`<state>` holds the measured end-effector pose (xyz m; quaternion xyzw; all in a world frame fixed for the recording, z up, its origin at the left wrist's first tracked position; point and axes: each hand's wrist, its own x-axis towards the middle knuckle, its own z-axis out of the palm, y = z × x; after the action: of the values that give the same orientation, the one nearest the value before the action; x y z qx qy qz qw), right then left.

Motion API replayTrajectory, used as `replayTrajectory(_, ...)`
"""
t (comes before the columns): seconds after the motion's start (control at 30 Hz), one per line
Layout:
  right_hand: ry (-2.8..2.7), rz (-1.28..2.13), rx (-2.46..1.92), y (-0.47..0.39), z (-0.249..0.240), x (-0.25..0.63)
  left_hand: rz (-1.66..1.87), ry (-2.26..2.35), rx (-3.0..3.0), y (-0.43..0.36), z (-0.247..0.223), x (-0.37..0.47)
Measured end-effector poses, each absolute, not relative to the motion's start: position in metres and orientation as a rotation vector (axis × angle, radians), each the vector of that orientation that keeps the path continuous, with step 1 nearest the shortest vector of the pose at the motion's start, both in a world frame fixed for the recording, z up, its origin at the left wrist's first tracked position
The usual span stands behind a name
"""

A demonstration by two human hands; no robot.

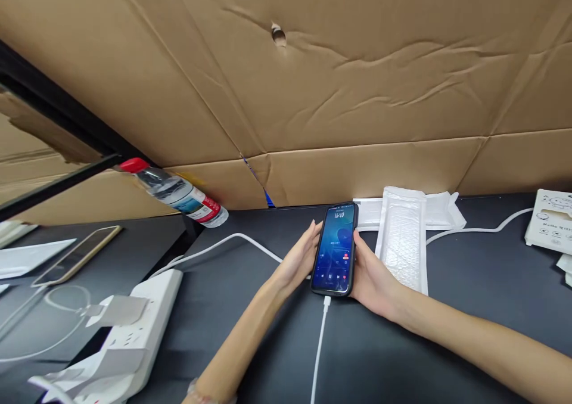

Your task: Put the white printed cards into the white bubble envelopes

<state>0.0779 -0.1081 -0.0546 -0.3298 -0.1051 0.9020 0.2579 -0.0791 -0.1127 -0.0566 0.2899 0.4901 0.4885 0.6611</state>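
Head cam: dark bench [482, 273], forearms angling inward, left hand [297, 261] and right hand [375, 279] facing each other, fingers holding the phone [334, 249] by its sides, over the bench's middle. Screen's lit, cable [319, 344] already plugged in, phone not let go yet.

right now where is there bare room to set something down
Bare tabletop shows between the nearer padded envelope, the white cable to its right and the right forearm, and between the power strip and the left forearm. It's crowded around the plugs and beside the right hand, where envelopes overlap.
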Motion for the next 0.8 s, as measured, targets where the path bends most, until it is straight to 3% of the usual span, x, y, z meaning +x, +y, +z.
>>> replayTrajectory(0.33,-0.337,2.430,-0.919,-0.111,-0.052,0.080,0.876,0.972,0.952,-0.142,-0.064,-0.098)
replayTrajectory(0.8,-0.413,2.432,-0.932,-0.110,-0.051,0.081,0.996,1.023,0.889,-0.142,-0.061,-0.082)
